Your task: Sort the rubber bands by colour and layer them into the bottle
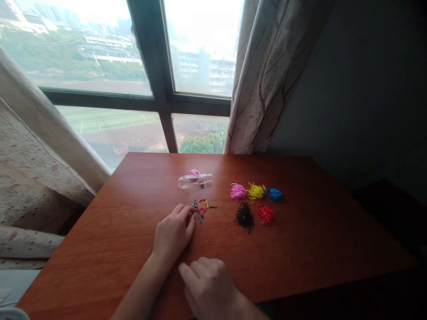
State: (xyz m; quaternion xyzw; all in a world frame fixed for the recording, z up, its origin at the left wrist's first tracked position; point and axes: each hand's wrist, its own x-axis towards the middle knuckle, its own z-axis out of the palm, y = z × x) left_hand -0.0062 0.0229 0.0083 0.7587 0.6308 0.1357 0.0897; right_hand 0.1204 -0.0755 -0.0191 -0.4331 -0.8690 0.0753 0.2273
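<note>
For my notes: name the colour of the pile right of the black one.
The pile is red; head view shows it best.

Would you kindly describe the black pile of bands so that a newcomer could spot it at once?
On the reddish wooden table below the window, five small colour-sorted heaps lie right of centre. Pink, yellow and blue form the far row; the black pile sits nearer, left of the red pile. It is the only dark heap.
</note>
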